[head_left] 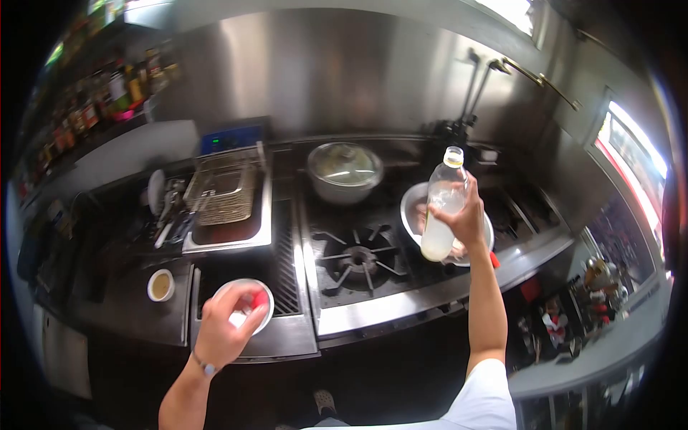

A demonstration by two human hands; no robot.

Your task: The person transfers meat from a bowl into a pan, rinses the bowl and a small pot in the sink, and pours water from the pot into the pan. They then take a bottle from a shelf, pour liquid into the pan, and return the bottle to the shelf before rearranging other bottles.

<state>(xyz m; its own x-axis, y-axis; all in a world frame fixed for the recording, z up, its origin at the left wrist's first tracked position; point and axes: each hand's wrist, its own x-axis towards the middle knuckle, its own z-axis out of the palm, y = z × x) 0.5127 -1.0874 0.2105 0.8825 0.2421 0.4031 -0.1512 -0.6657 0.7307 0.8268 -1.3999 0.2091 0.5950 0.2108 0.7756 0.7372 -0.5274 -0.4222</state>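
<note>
My right hand (466,213) is wrapped round a clear bottle (443,193) of cloudy whitish liquid, uncapped, its neck pointing up. The bottle is over a metal bowl (411,208) on the stove, which holds pale pieces of food. My left hand (231,319) pinches a small red object (258,299), perhaps a cap, above a white bowl (266,317) at the front edge of the counter. What that bowl holds is mostly hidden by my fingers.
A lidded pot (345,173) sits at the back of the stove, behind a bare burner (360,259). At left are a fryer with a wire basket (226,193), utensils and a small cup (161,285). Bottles line a shelf at upper left.
</note>
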